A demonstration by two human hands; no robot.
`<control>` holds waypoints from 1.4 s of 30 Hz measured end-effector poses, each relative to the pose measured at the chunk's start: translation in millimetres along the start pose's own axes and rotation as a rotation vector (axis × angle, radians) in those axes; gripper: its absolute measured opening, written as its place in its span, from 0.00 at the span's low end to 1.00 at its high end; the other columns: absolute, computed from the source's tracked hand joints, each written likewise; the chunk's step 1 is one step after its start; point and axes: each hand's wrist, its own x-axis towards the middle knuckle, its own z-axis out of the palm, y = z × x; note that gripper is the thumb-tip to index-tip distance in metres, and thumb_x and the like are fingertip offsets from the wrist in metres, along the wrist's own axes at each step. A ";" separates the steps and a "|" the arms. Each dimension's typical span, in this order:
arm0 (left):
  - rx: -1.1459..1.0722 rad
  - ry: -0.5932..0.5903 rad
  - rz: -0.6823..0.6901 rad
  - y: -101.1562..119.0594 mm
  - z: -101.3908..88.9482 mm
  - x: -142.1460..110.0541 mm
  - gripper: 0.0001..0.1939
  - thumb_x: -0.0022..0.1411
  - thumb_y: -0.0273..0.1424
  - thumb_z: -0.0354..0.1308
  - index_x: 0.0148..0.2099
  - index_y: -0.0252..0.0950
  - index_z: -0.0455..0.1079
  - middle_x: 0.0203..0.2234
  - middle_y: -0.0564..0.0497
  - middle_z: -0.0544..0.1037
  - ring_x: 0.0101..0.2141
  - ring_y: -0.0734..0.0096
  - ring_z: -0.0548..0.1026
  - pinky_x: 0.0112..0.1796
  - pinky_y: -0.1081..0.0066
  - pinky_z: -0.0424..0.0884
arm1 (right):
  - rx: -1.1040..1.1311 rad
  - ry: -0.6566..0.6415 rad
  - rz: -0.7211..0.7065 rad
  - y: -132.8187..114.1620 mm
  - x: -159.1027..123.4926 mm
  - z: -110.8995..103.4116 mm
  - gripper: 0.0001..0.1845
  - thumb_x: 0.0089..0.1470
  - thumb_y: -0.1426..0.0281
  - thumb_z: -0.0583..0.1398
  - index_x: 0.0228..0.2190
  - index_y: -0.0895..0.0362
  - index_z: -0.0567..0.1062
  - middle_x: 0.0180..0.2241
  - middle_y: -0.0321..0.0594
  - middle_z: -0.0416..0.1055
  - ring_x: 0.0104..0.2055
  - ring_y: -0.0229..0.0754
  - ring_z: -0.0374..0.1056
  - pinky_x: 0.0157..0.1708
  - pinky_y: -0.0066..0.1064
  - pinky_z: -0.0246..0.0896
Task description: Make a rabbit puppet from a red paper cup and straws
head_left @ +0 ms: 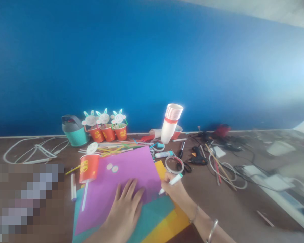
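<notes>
My left hand (126, 209) lies flat on a purple sheet of paper (134, 168), fingers spread. Gripped in my right hand (173, 189) is a white marker with a green end (176, 179), its tip pointing down at the sheet's right edge. Teal paper (157, 211) and yellow paper (164, 231) lie beneath the purple sheet. Two small round paper pieces (112, 167) rest on the purple sheet. On its left side stands a red paper cup (89, 168) with a white disc at its rim, and a white strip (85, 195) lies in front of it.
Three red cups with rabbit-like figures (107, 132) stand by a teal container (77, 135) along the wall. A stack of white cups (170, 123) rises behind a tape roll (174, 164). To the right are a glue gun (198, 157), sticks (223, 170) and tangled cables (240, 184).
</notes>
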 end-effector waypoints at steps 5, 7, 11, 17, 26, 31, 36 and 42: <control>0.009 0.017 0.000 -0.4 2.7 -0.8 0.21 0.62 0.25 0.46 0.57 0.43 0.63 0.55 0.44 0.68 0.56 0.53 0.63 0.52 0.46 0.61 | -0.010 0.004 -0.052 -1.0 -0.2 0.1 0.14 0.44 0.68 0.56 0.16 0.53 0.54 0.14 0.26 0.52 0.18 0.32 0.51 0.18 0.25 0.47; 0.008 0.009 0.000 -0.4 2.3 -0.8 0.21 0.62 0.25 0.46 0.57 0.43 0.63 0.55 0.44 0.68 0.56 0.52 0.63 0.51 0.46 0.61 | -0.007 0.005 -0.047 0.0 -0.2 0.7 0.14 0.43 0.68 0.55 0.15 0.53 0.54 0.14 0.26 0.50 0.18 0.32 0.50 0.18 0.25 0.47; -0.001 0.007 0.002 0.0 1.1 -0.9 0.21 0.62 0.24 0.46 0.56 0.43 0.63 0.55 0.44 0.68 0.56 0.51 0.63 0.51 0.45 0.62 | -0.002 0.006 -0.011 1.4 0.2 1.1 0.12 0.38 0.70 0.54 0.15 0.52 0.52 0.11 0.24 0.48 0.15 0.32 0.49 0.16 0.25 0.44; 0.010 -0.002 -0.003 -0.2 1.3 -0.5 0.21 0.62 0.25 0.47 0.56 0.43 0.62 0.55 0.44 0.68 0.55 0.53 0.64 0.51 0.45 0.62 | 0.002 -0.004 -0.028 -1.7 0.2 -0.6 0.12 0.44 0.68 0.54 0.16 0.52 0.55 0.13 0.26 0.53 0.17 0.33 0.53 0.18 0.25 0.48; 0.001 -0.011 -0.004 0.1 0.5 -0.2 0.22 0.62 0.24 0.46 0.57 0.43 0.63 0.55 0.43 0.67 0.56 0.52 0.63 0.51 0.43 0.62 | -0.011 0.008 -0.013 -0.6 -0.4 0.9 0.11 0.36 0.72 0.53 0.15 0.52 0.52 0.11 0.24 0.46 0.15 0.31 0.49 0.16 0.24 0.43; 0.007 -0.016 0.006 -0.4 1.9 -0.1 0.22 0.62 0.24 0.46 0.57 0.42 0.62 0.55 0.43 0.68 0.56 0.51 0.64 0.50 0.42 0.62 | -0.012 -0.003 -0.004 1.4 0.6 0.5 0.11 0.43 0.68 0.53 0.16 0.52 0.54 0.12 0.25 0.52 0.16 0.33 0.56 0.17 0.24 0.48; 0.005 -0.025 0.006 -0.5 0.7 -0.2 0.22 0.62 0.24 0.46 0.57 0.42 0.62 0.56 0.42 0.67 0.56 0.51 0.64 0.50 0.41 0.63 | -0.018 0.010 -0.016 1.9 1.6 0.9 0.12 0.39 0.70 0.54 0.15 0.52 0.53 0.12 0.25 0.51 0.15 0.32 0.53 0.16 0.24 0.47; 0.002 -0.022 0.007 0.0 -0.5 0.6 0.21 0.62 0.24 0.46 0.56 0.42 0.63 0.55 0.41 0.68 0.56 0.50 0.65 0.49 0.41 0.64 | -0.018 -0.003 0.007 -0.4 1.0 0.6 0.10 0.40 0.69 0.52 0.16 0.52 0.53 0.11 0.24 0.50 0.15 0.33 0.53 0.16 0.24 0.48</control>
